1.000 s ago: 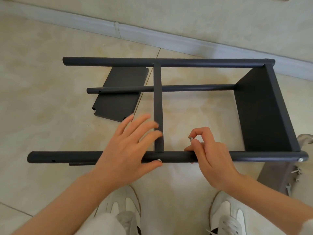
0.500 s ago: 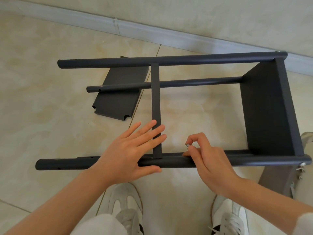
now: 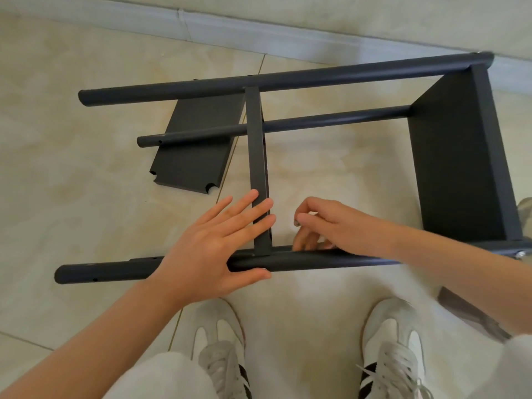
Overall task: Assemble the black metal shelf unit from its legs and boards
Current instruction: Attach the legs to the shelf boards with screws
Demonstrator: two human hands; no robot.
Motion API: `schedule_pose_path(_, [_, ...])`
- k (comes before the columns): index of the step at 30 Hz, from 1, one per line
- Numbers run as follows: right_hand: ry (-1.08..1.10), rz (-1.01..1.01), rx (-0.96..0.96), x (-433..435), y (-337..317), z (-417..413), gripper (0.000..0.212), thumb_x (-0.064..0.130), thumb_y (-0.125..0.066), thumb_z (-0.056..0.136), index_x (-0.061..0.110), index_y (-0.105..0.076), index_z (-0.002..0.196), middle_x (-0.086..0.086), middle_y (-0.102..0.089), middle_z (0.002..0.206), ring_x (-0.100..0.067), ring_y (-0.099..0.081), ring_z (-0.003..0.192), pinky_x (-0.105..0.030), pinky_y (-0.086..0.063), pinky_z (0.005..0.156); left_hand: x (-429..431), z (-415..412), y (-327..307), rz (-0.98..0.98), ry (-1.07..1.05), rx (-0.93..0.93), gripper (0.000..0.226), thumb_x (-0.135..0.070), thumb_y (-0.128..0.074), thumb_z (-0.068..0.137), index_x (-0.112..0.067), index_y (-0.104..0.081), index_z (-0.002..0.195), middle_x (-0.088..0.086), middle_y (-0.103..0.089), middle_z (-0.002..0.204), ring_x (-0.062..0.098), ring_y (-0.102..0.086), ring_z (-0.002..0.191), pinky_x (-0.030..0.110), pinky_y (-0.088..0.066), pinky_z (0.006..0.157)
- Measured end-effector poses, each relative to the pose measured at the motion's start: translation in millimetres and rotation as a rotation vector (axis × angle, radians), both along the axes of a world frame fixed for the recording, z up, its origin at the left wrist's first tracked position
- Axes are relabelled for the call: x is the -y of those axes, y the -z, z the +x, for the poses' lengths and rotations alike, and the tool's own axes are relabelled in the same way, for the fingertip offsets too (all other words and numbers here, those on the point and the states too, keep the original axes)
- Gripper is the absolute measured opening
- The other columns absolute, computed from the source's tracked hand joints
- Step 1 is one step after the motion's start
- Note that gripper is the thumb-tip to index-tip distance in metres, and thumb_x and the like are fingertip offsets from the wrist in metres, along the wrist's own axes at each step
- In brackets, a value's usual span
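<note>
While the flat left hand [image 3: 213,249] steadies the middle board [image 3: 257,168], the right hand [image 3: 331,226] pinches a fastener [image 3: 296,223]; one loose board [image 3: 195,151] lies unfitted.

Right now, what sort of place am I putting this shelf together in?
Most likely a room indoors, perhaps a home, with the work done on the floor: glossy beige floor tiles, a pale baseboard along a plain wall, and the half-built shelf frame lying on its side by your sneakers.
</note>
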State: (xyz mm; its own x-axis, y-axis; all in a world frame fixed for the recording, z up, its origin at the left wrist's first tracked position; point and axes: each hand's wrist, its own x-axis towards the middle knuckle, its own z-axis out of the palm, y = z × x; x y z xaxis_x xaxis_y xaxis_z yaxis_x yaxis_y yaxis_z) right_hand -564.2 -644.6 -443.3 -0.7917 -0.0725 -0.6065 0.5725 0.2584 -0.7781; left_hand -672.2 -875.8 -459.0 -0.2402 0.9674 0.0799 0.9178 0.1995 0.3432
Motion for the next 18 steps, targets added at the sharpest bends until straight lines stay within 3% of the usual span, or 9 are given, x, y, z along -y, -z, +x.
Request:
schedule_pose_path(6, [-0.211, -0.054, -0.087, 5, 20, -34, 0.014, 0.016, -0.058, 0.098, 0.010, -0.068, 0.103, -0.004, -0.074, 0.098, -0.015, -0.071, 0.089, -0.032, -0.059, 0.085, 0, 1, -1, 0.016, -0.012, 0.026, 0.076, -0.062, -0.055, 0.090, -0.020, -0.038, 0.152, -0.002, -0.032, 0.162, 0.018, -0.020, 0.154, 0.042, -0.022, 0.124])
schedule_pose_path(12, [-0.163, -0.157, -0.096, 11, 32, -39, 0.015, 0.007, -0.062, 0.092, 0.011, -0.076, 0.098, -0.011, -0.075, 0.096, -0.024, -0.071, 0.094, -0.033, -0.058, 0.088, 0, 2, -1, 0.025, -0.012, 0.042, 0.076, -0.060, -0.058, 0.090, -0.020, -0.038, 0.151, 0.000, -0.033, 0.161, 0.019, -0.022, 0.153, 0.044, -0.024, 0.123])
schedule_pose_path(18, [-0.144, -0.121, -0.133, 12, 31, -36, 0.014, 0.012, -0.069, 0.089, 0.007, -0.078, 0.099, -0.006, -0.076, 0.093, -0.009, -0.069, 0.081, -0.022, -0.055, 0.078, 0, 2, -2, 0.028, -0.021, 0.049, 0.076, -0.061, -0.058, 0.089, -0.020, -0.039, 0.150, 0.000, -0.034, 0.160, 0.020, -0.022, 0.153, 0.045, -0.027, 0.122])
